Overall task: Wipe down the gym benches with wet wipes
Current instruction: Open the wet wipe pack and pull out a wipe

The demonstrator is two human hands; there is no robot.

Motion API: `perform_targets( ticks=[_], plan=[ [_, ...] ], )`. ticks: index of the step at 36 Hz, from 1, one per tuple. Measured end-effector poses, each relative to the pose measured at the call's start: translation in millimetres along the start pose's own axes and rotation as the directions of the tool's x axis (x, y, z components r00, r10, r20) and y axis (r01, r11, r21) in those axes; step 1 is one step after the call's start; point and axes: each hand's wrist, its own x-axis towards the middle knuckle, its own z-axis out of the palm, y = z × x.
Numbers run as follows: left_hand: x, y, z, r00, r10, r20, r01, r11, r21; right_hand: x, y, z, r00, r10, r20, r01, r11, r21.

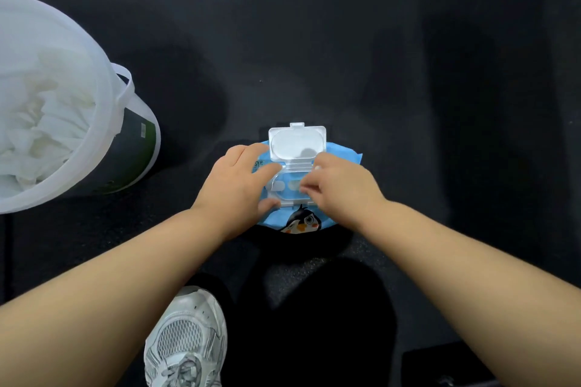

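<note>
Blue penguin wipes pack (301,223), lid (297,144) up; left grip (234,188) spread, right grip (341,187) pinching wipe.

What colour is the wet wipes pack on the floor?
Light blue, with a penguin picture and a clear flip lid: the wet wipes pack, seen in the head view.

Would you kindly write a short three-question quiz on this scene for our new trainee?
1. True or false: the flip lid of the wet wipes pack is open.
2. Which hand steadies the pack while the other reaches into its opening?
3. The bin stands on the person's: A) left B) right

Key: 1 true. 2 the left hand; the right hand reaches in. 3 A.
</note>
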Motion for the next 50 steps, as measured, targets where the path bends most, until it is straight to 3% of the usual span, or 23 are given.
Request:
perform_targets(
  ticks=[6, 9, 21, 27, 29, 32, 36, 38, 40, 47, 50],
  plan=[
    [0, 0, 1, 1.000, -0.016, 0.013, 0.016, 1.000, -0.007, 8, -6, 18, 0.996, -0.052, -0.074, 0.043, 0.993, -0.113],
    [0, 1, 1, 1.000, -0.011, 0.005, 0.011, 1.000, 0.003, 7, -9, 21, 0.984, -0.161, -0.075, 0.138, 0.959, -0.247],
    [-1, -2, 3, 0.999, -0.003, 0.034, 0.002, 1.000, 0.030, 14, -13, 24, 0.953, -0.301, -0.045, 0.292, 0.946, -0.143],
    [-1, -3, 2, 0.999, 0.001, 0.036, -0.002, 1.000, 0.021, 18, -6, 28, 0.950, -0.260, -0.174, 0.252, 0.965, -0.070],
    [-1, -3, 2, 0.999, -0.001, 0.041, 0.001, 1.000, 0.016, 18, -9, 26, 0.968, -0.175, -0.182, 0.182, 0.983, 0.024],
    [-2, -3, 1, 0.999, -0.004, 0.039, 0.003, 1.000, 0.011, 14, -6, 20, 0.995, -0.046, -0.087, 0.060, 0.985, 0.161],
    [-2, -2, -1, 0.999, -0.021, 0.035, 0.021, 1.000, -0.007, 1, -2, 13, 0.982, 0.149, -0.120, -0.061, 0.838, 0.543],
    [-1, -1, 0, 0.999, -0.019, 0.036, 0.019, 1.000, -0.010, -5, -1, 13, 0.968, 0.229, -0.099, -0.112, 0.752, 0.649],
    [0, 0, 1, 0.999, -0.005, 0.040, 0.005, 1.000, -0.003, -8, 1, 14, 0.962, 0.263, -0.078, -0.143, 0.723, 0.675],
    [3, 4, 1, 0.998, -0.009, 0.057, 0.009, 1.000, 0.000, -1, 4, 14, 0.990, 0.128, -0.057, -0.086, 0.876, 0.475],
    [3, 4, 1, 0.996, -0.027, 0.082, 0.028, 1.000, -0.005, 4, 3, 12, 0.991, 0.132, -0.034, -0.097, 0.861, 0.500]
  ],
)
